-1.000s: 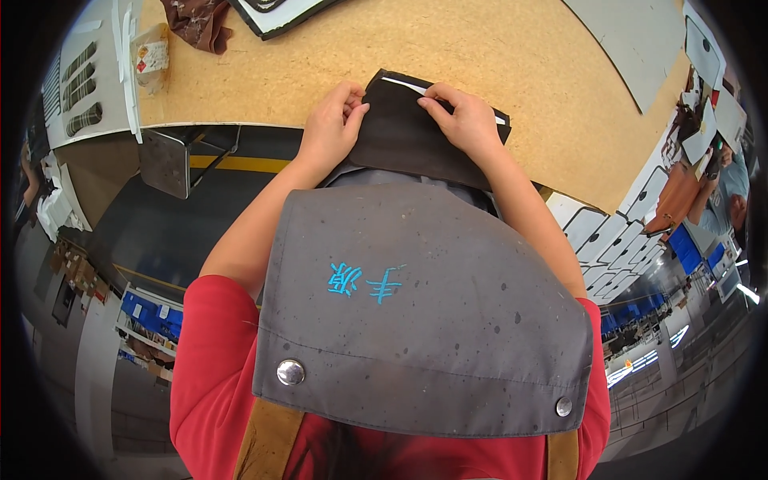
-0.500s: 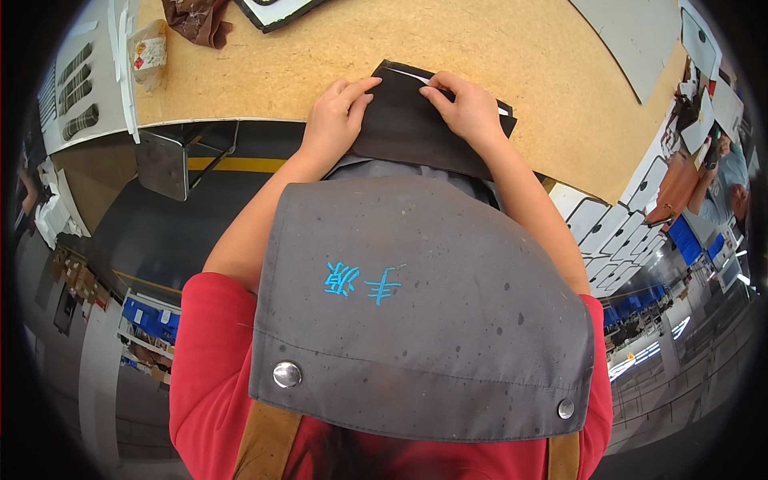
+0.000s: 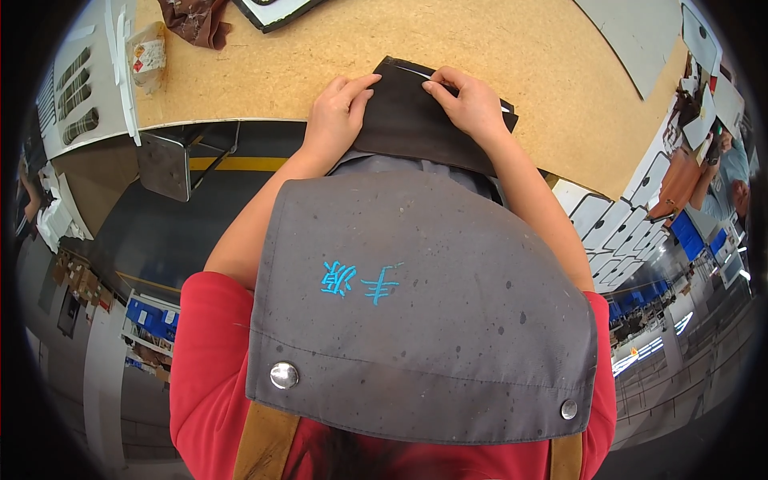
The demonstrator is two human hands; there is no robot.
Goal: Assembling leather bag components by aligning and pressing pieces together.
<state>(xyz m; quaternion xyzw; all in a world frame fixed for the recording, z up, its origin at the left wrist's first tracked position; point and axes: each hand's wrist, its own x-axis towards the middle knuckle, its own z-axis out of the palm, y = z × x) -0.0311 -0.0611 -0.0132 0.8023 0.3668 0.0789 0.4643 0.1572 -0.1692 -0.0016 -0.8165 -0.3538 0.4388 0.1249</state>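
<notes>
**Dark panel pinned at the desk's near edge**

Big tan desk (image 3: 520, 64), looks like raw fibreboard, matte and a bit grainy. On its near edge lies a flat dark brown panel (image 3: 416, 128), leathery, with a pale strip along its far edge. Left hand (image 3: 336, 120) presses fingers-together on its left side; right hand (image 3: 472, 100) pinches that far edge. Risk, I'd guess: uneven pressure skews the fold or creases it.

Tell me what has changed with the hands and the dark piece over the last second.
Little has changed. The left hand and right hand have drawn slightly closer together along the far edge of the dark piece, fingertips now pinching nearer its middle. Both kept their hold throughout. The piece stays flat at the edge of the table, and the brown rag has not moved.
</notes>
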